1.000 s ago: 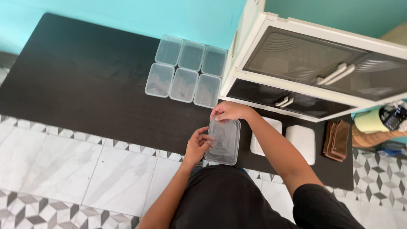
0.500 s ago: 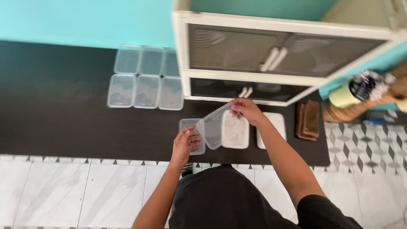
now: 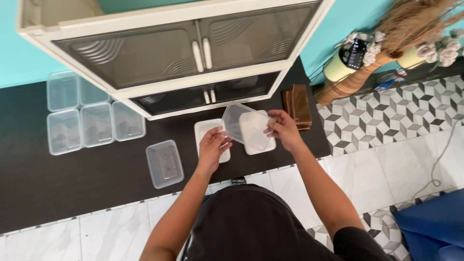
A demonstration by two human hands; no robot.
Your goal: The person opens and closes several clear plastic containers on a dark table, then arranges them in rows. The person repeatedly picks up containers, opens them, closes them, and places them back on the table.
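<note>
Left hand and right hand each pinch one end of the clear lid, held above the white stacks on the counter. Expect thin, light, flexible, probably slippery plastic; grip it by the rim edges.

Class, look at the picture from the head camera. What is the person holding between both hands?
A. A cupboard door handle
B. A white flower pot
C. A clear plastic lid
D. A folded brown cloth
C: the left hand and right hand grip opposite edges of a clear plastic lid, raised above the dark counter.
</note>
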